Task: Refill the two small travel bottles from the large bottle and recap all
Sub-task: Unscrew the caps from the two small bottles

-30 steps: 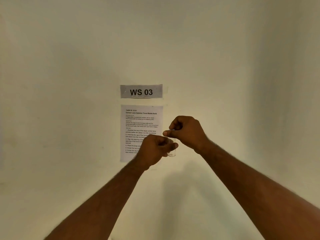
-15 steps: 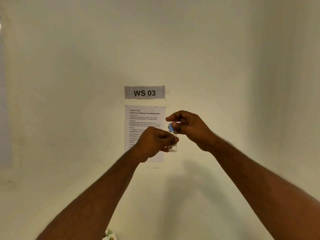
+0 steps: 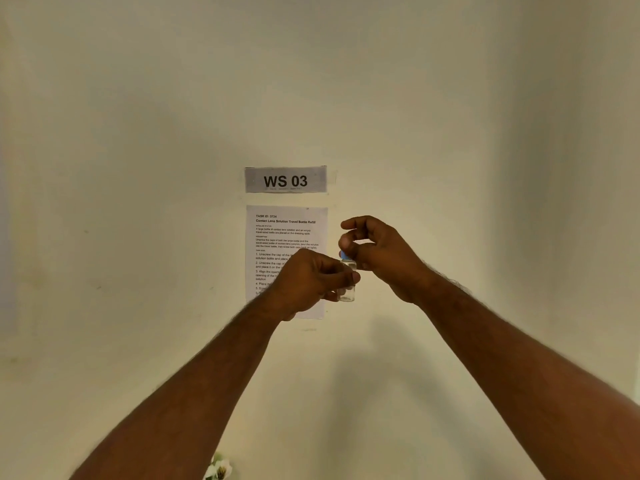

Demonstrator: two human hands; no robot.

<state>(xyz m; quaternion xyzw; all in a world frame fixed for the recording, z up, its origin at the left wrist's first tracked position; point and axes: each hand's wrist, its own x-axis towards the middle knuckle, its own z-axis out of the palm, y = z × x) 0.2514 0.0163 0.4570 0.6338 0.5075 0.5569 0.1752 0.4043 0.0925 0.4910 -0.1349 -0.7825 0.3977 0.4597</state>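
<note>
- At the bottom edge of the view, between the two forearms, a small cluster of white flowers [image 3: 219, 470] is seen, cut off by the frame; what it stands on cannot be told.
- Both forearms are raised from the lower corners and are brought together near the centre, held up in front of the wall [image 3: 450, 116].
- The left hand [image 3: 310, 284] is curled, back toward the camera; a small clear travel bottle [image 3: 347, 292] is gripped between its fingers and thumb. Only the lower part of the glass is shown below the fingers, and the bottle is held upright.
- Whether any liquid is inside the bottle cannot be told; the glass is small and partly hidden.
- A blue cap [image 3: 344, 256] is seated on top of the bottle, just above the left fingertips.
- The right hand [image 3: 377, 252] is set just above and to the right of the left one. The cap is pinched by its thumb and fingers from the side, with the index finger arched over the top.
- The two hands are nearly touching around the bottle; whether skin meets skin cannot be made out.
- Behind the hands, a printed instruction sheet [image 3: 277, 237] is fixed to the wall, headed "TASK ID: 3724" and "Contact Lens Solution Travel Bottle Refill". Its lower right part is covered by the left hand.
- Just above the sheet, a grey label [image 3: 285, 180] reading "WS 03" is fixed.
- Soft shadows of the arms are cast on the wall below the hands.
</note>
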